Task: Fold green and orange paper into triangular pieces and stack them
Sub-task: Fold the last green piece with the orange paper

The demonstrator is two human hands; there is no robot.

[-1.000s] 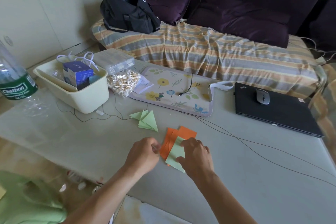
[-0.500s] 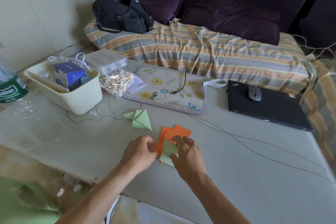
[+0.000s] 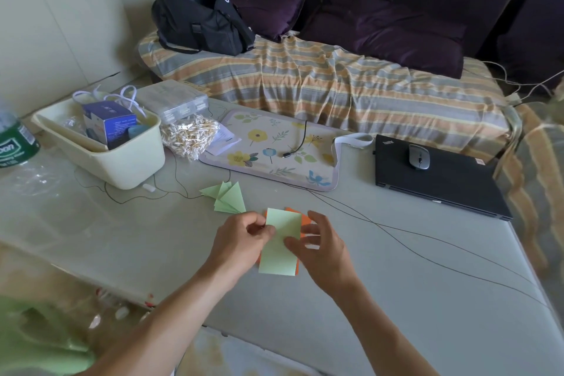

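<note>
The green sheet (image 3: 282, 241) is held flat and unfolded just above the table (image 3: 396, 299), lengthwise toward the person, probably so the first crease can be lined up edge to edge. The left hand (image 3: 241, 241) pinches its left edge between thumb and curled fingers. The right hand (image 3: 320, 250) has its thumb on the sheet's right side; the other fingers are spread and relaxed, and whether they press from underneath is hidden. Holding it from both sides keeps the thin paper from sagging.

Beneath it lies the orange paper (image 3: 305, 218), showing only as slivers at the top right and lower edges; how many orange sheets there are cannot be counted. It sits directly under the hands, likely as the supply to draw from next.

Just beyond, up and left, the green triangles (image 3: 227, 197) lie fanned and overlapping, set aside clear of the folding spot. At least 3 show; the exact count is unclear. No orange triangles appear, so the task looks early.

Further out: 1 cream bin (image 3: 122, 162), 1 floral mat (image 3: 274, 149), 1 closed laptop (image 3: 442, 180) with 1 mouse (image 3: 419, 156) on it, and thin cables (image 3: 427, 256) running across the table.
</note>
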